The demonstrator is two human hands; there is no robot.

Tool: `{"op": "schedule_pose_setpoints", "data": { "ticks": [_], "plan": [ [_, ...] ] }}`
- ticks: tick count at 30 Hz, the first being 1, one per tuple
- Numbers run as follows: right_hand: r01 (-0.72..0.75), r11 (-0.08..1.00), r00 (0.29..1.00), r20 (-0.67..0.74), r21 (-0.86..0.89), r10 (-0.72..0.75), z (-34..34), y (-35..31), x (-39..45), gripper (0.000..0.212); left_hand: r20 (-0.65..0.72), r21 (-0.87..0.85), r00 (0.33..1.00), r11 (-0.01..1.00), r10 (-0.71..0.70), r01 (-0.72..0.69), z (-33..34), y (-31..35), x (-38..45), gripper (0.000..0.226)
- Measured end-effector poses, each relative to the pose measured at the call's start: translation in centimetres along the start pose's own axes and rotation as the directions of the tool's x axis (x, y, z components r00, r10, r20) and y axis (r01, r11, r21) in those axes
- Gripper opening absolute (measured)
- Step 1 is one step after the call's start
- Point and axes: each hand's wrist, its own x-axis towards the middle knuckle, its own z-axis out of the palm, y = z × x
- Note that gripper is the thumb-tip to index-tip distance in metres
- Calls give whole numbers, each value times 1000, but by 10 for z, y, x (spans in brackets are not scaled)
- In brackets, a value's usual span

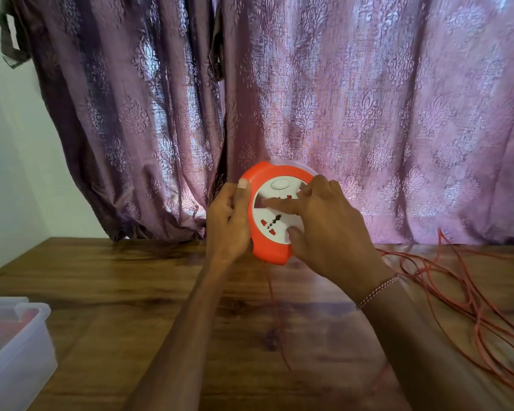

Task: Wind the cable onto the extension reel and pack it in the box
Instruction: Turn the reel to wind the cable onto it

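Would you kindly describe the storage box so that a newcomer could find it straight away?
Start at the wooden table in front of the purple curtains and follow its near edge to the left corner. The plastic box sits there, cut off by the frame edge. It is translucent white and rectangular, unlike the round orange extension reel held up mid-table.

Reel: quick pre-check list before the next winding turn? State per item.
1. Reel held off the table: ok, left hand grips its orange rim.
2. Right hand on the white face: ok, fingers lie across it.
3. Cable free to feed: cannot tell, loose loops overlap on the right.
4. Cable wound: not ok, most lies on the table.
5. Box within reach: ok, at left edge.
6. Box has room: cannot tell, something red shows inside.
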Motion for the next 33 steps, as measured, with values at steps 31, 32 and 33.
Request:
{"op": "schedule_pose_setpoints", "data": {
  "ticks": [31, 32, 33],
  "plan": [
    [129, 990, 992, -3, -50, -129, -4, 9, 3, 57, 0, 5, 999, 999, -48, 48, 0, 5, 0, 43],
    [103, 993, 995, -9, -56, -104, -3, 8, 2, 59, -1, 7, 999, 999, -42, 42, 0, 5, 0, 43],
    [74, 995, 997, -20, -62, -75, -1, 7, 1, 60, -2, 8, 999, 999, -36, 36, 0, 4, 0, 42]
  ]
}}
